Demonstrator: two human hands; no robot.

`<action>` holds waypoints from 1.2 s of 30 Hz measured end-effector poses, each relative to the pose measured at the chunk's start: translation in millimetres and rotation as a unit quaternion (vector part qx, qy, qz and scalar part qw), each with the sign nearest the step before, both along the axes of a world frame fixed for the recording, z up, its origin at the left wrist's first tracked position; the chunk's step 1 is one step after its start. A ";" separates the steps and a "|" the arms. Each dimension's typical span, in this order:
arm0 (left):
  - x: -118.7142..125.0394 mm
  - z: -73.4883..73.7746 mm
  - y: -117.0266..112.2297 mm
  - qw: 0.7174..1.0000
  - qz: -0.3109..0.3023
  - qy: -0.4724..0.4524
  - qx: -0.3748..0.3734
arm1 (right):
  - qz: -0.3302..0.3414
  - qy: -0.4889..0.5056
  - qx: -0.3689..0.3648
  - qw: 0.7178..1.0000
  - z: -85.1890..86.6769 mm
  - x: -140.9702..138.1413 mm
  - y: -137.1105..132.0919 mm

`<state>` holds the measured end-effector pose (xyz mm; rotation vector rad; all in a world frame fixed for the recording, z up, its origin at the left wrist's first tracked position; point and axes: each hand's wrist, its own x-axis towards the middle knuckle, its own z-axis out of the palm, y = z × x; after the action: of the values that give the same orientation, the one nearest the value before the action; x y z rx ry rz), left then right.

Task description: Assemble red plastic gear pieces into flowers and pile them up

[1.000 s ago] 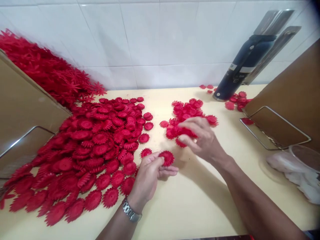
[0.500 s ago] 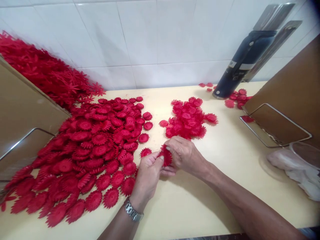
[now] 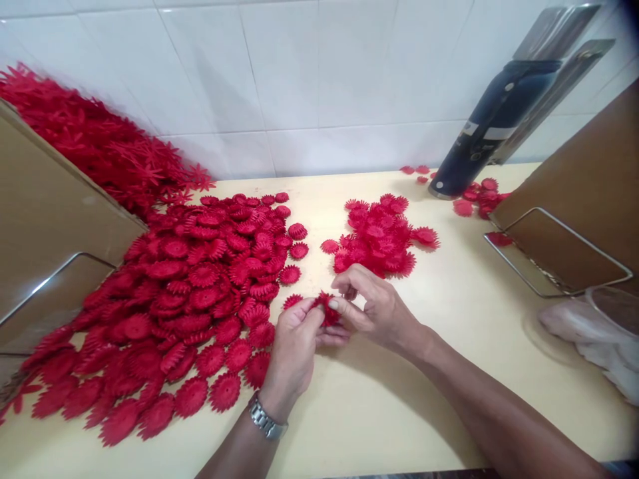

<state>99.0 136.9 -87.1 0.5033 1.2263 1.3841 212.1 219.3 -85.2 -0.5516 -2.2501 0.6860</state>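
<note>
Both hands meet over the middle of a cream table (image 3: 399,399). My left hand (image 3: 294,349), with a metal watch on its wrist, is closed on a small red toothed plastic flower piece (image 3: 327,311). My right hand (image 3: 372,307) pinches the same piece from the right with thumb and forefinger. A large spread of flat red toothed discs (image 3: 184,299) lies to the left of my hands. A smaller heap of red flower pieces (image 3: 382,236) lies just beyond my right hand.
A mound of red star-shaped pieces (image 3: 94,146) leans on the tiled wall at back left, behind a cardboard panel (image 3: 44,213). A dark bottle (image 3: 486,133) leans at back right near a few red pieces (image 3: 474,196). Another cardboard panel (image 3: 584,193) and a clear bag (image 3: 594,332) sit right.
My right hand came back from the small heap to my left hand and now pinches the red piece held there. The left hand stayed nearly still.
</note>
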 end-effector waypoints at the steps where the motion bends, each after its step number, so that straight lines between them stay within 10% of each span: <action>1: 0.1 0.1 -0.2 1.000 0.008 -0.004 0.006 | 0.002 0.003 0.023 1.000 -0.3 -0.3 -0.8; 23: 0.0 -0.4 -3.1 0.997 0.031 0.060 0.029 | 0.093 -0.018 -0.009 0.995 7.4 3.0 -5.6; 31: 1.6 6.4 -6.9 0.999 -0.003 0.046 -0.008 | -0.101 0.182 -0.247 0.946 3.0 23.2 32.9; 36: 4.5 10.0 -4.0 0.999 -0.008 0.048 0.024 | -0.038 0.149 -0.274 0.949 9.7 22.6 30.8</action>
<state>103.5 132.9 -77.2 0.6186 1.2654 1.3925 234.7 250.1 -75.5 -0.7354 -1.7376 1.2758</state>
